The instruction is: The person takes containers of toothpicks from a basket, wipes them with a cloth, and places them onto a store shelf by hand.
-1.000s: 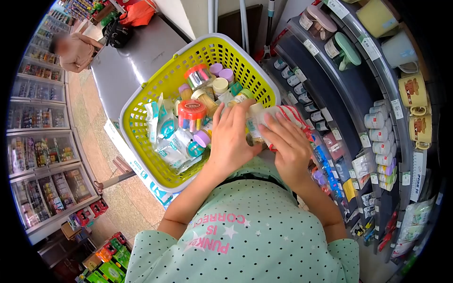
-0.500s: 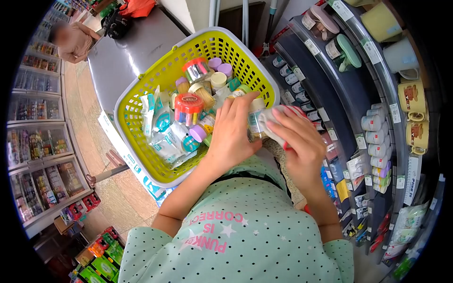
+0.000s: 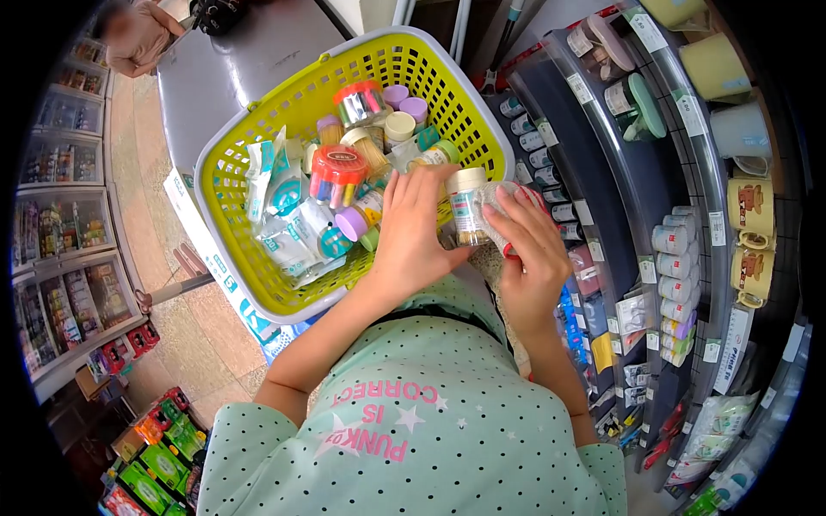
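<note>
A small clear jar [image 3: 465, 206] with a cream lid and a printed label lies between both hands, over the basket's right edge. My left hand [image 3: 413, 225] grips it lengthwise, fingertips at the lid and thumb at the base. A greyish cloth with red trim [image 3: 499, 215] is bunched in my right hand [image 3: 529, 249], its fingers closed over it against the jar's side. Beside my left hand, the yellow-green basket [image 3: 284, 99] holds a red-lidded tub [image 3: 338, 172], several lidded jars and white-and-teal packets [image 3: 297, 245].
Shelves with mugs [image 3: 751, 203], rolled items and price tags curve along the right. A grey surface [image 3: 241, 60] lies behind the basket. Display cases [image 3: 64, 224] line the left, where another person [image 3: 142, 39] is near the top. Green packs [image 3: 163, 469] sit at lower left.
The view has shifted slightly. The jar has turned more upright in the view and shows more of its label, and the cloth has moved to its right side.
</note>
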A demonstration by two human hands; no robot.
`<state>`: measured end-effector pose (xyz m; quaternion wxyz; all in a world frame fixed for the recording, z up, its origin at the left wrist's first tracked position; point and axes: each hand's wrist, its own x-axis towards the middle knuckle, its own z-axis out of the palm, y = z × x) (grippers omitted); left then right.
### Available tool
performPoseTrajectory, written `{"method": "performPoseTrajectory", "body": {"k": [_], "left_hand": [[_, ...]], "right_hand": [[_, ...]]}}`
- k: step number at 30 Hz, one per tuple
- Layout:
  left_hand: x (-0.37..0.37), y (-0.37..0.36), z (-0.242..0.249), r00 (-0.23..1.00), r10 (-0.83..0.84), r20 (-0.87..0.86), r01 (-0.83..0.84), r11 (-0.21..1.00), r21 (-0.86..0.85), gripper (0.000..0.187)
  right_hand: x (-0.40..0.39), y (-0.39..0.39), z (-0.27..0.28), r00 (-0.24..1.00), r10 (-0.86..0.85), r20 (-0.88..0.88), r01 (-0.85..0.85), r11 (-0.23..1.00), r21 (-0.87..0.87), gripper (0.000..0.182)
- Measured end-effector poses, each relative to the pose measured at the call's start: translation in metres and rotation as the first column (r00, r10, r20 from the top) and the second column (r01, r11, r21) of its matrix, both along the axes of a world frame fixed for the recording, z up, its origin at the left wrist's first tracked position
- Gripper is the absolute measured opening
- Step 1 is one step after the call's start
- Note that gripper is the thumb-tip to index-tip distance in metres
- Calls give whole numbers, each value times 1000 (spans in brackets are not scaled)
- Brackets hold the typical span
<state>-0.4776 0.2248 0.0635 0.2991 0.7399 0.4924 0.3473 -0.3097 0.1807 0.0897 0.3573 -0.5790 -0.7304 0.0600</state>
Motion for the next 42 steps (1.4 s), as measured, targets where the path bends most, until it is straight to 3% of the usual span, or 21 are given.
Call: {"method": "performPoseTrajectory", "body": {"k": [4,14,18,26,31,35,42], "left_hand": [[2,3,-3,999,-14,52,15,1000,-26,84],[6,6,6,980,-90,174,109,989,-100,84],[4,5,9,973,-154,170,171,981,-93,92],[8,5,0,971,-79,224,90,995,-41,97],[10,4,-5,966,-17,259,55,988,-142,86],[12,4,-2,971,-10,237,41,991,-130,85],[15,1,1,986,-52,159,66,994,-88,85]], "right_hand": [[4,-3,6,1000,13,21,-12,1000,-24,51],[36,-15,52,999,17,-51,-35,927,-374,53],[26,0,56,997,26,-76,-36,990,-137,53],[8,15,16,999,45,17,-44,996,-73,53],[14,11,15,999,48,18,-46,993,-104,51],[18,1,17,999,42,3,-41,989,-144,51],[42,-15,44,982,178,66,-151,943,-296,50]]}}
